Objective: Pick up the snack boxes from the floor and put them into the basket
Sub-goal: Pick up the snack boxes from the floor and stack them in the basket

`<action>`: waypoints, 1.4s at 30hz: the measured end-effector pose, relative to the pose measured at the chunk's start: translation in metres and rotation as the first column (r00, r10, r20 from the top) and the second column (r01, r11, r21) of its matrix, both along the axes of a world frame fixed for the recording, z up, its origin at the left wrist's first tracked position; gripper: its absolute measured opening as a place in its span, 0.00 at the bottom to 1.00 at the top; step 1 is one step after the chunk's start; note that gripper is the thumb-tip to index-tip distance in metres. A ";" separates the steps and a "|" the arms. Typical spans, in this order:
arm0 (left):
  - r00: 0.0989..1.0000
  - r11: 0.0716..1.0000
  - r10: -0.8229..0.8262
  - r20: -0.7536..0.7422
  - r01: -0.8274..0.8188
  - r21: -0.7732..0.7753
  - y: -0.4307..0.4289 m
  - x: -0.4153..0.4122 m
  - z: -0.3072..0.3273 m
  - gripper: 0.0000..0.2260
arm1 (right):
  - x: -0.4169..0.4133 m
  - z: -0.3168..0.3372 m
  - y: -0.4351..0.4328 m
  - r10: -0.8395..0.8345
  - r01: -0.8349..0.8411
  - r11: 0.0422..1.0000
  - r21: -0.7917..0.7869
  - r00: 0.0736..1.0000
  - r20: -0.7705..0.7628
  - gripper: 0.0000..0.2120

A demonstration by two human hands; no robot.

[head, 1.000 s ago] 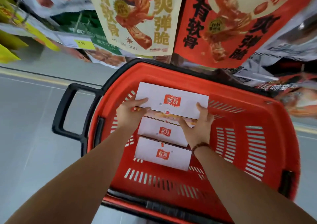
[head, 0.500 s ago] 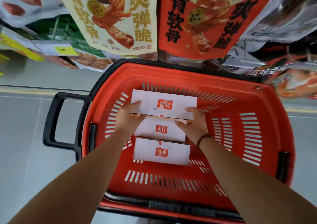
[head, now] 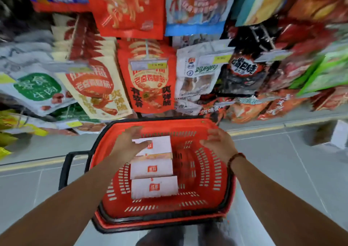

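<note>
Three white snack boxes (head: 154,187) are seen lying flat in a row on the bottom of the red basket (head: 169,123), the farthest one set toward the basket's far wall. That box, gripped at both ends half a second earlier, is now released. The left hand (head: 130,142) is spread over its left end with fingers straight and nothing clutched, though blur hides whether contact is kept. The right hand (head: 216,146) is lifted clear toward the basket's right rim, fingers splayed and empty. The third box can thus be counted as delivered. The view is also tilted up compared with the earlier frame, so more hanging snack bags (head: 150,76) are shown beyond the basket. A pale, blurred box-like shape (head: 338,134) is made out on the grey floor (head: 273,180) well to the right of the basket, possibly the next item to be collected.
</note>
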State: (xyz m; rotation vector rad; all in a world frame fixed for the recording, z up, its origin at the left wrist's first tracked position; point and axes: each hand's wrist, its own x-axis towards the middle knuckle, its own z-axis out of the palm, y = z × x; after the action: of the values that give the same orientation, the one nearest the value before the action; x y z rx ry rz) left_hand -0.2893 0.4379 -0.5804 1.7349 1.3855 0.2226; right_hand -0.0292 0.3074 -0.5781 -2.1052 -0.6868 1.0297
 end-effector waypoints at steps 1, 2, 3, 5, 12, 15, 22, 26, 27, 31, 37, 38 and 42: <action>0.999 1.000 -0.022 0.030 0.022 0.004 -0.004 0.016 0.019 0.24 | 0.009 0.016 -0.010 -0.012 0.012 1.000 0.006 1.000 0.010 0.22; 0.997 0.999 -0.050 0.058 0.050 0.005 -0.011 0.034 0.037 0.24 | 0.018 0.031 -0.022 -0.021 0.021 1.000 0.021 1.000 0.017 0.22; 0.992 0.996 -0.095 0.084 0.094 0.012 -0.018 0.051 0.054 0.24 | 0.026 0.047 -0.034 -0.033 0.032 0.999 0.042 0.999 0.019 0.21; 0.972 0.982 -0.189 0.135 0.186 0.037 -0.035 0.089 0.081 0.26 | 0.047 0.078 -0.061 -0.066 0.068 0.991 0.112 0.998 -0.014 0.20; 0.853 0.878 -0.479 0.207 0.462 0.129 -0.140 0.235 0.145 0.24 | 0.145 0.164 -0.212 -0.241 0.226 0.940 0.254 0.970 0.027 0.22; 0.805 0.825 -0.564 0.183 0.539 0.170 -0.204 0.298 0.156 0.23 | 0.191 0.186 -0.303 -0.344 0.312 0.912 0.264 0.935 0.084 0.23; 0.620 0.664 -0.746 0.242 0.721 0.198 -0.387 0.437 0.168 0.24 | 0.250 0.206 -0.522 -0.594 0.564 0.802 0.197 0.787 0.168 0.24; 0.458 0.511 -0.851 0.259 0.834 0.206 -0.477 0.500 0.174 0.23 | 0.263 0.200 -0.623 -0.744 0.728 0.667 0.158 0.648 0.160 0.25; 0.422 0.475 -0.870 0.256 0.855 0.209 -0.496 0.514 0.176 0.24 | 0.266 0.197 -0.643 -0.773 0.759 0.634 0.146 0.615 0.155 0.25; 0.329 0.381 -0.906 0.265 0.908 0.173 -0.558 0.575 0.173 0.25 | 0.285 0.186 -0.707 -0.850 0.847 0.521 0.105 0.504 0.155 0.26; 0.260 0.300 -0.936 0.236 0.943 0.148 -0.623 0.681 0.159 0.25 | 0.353 0.162 -0.763 -0.891 0.899 0.435 0.053 0.421 0.171 0.28; 0.250 0.289 -0.938 0.241 0.947 0.142 -0.632 0.702 0.156 0.25 | 0.370 0.159 -0.770 -0.896 0.904 0.424 0.050 0.410 0.171 0.28; 0.221 0.245 -0.949 0.223 0.966 0.086 -0.661 0.787 0.143 0.24 | 0.441 0.149 -0.799 -0.912 0.922 0.388 0.009 0.382 0.153 0.28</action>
State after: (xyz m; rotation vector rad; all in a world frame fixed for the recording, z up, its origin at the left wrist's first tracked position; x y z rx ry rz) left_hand 0.4978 -0.2226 -0.4373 2.0949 -0.0983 -0.3376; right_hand 0.4116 -0.4917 -0.4292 -2.1169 0.5433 0.2368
